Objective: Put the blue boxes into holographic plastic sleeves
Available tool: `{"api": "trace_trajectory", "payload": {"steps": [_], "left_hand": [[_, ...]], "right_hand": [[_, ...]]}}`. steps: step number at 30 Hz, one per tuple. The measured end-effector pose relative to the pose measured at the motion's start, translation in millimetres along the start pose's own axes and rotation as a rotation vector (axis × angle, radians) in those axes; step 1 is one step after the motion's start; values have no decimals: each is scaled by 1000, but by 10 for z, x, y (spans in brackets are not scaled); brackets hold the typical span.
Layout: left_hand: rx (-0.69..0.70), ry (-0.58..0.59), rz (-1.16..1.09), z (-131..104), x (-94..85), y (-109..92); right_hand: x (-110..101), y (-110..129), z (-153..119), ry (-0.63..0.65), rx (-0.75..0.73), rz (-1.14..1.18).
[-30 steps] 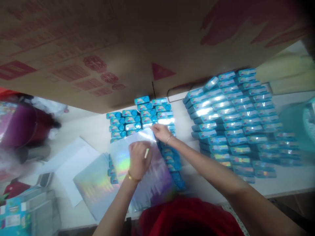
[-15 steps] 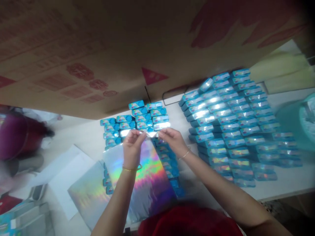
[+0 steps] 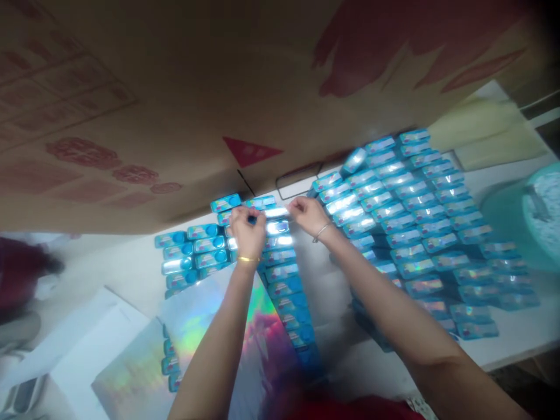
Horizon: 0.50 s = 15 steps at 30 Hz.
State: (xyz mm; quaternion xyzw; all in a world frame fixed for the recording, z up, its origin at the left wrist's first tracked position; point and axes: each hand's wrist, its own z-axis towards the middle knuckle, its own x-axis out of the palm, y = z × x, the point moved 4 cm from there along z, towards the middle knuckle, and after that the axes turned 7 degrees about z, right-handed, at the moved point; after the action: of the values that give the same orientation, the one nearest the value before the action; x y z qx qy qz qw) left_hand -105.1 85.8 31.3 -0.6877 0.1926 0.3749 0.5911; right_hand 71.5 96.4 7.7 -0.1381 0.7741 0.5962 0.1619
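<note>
My left hand (image 3: pixel 248 227) has its fingers pinched over the upper rows of small blue boxes (image 3: pixel 210 244); what it grips is hard to make out. Its fingertips are at the left end of a shiny strip (image 3: pixel 277 212). At the strip's right end, the fingertips of my right hand (image 3: pixel 308 214) are pressed together; whether they grip it is too small to tell. Below my hands, a rainbow-sheened holographic sheet (image 3: pixel 266 315) covers part of the left group of boxes.
A large cardboard box (image 3: pixel 196 105) walls off the far side. More blue boxes (image 3: pixel 406 239) stand in rows at right, beside a teal tub (image 3: pixel 516 216). White sheets (image 3: pixel 87 350) lie at left, and yellowish paper (image 3: pixel 485 134) is at the upper right.
Both hands have moved up over the top rows of the left group and are slightly farther apart. The whole view has shifted a little.
</note>
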Motion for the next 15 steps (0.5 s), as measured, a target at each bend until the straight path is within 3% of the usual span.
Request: {"api": "trace_trajectory", "payload": {"steps": [8,15], "left_hand": [[33,3,198,-36,187,42],[20,29,282,-24,258,47]], "right_hand": [[21,-75,69,40,29,-321],[149,-286,99,37,20,-199]]}}
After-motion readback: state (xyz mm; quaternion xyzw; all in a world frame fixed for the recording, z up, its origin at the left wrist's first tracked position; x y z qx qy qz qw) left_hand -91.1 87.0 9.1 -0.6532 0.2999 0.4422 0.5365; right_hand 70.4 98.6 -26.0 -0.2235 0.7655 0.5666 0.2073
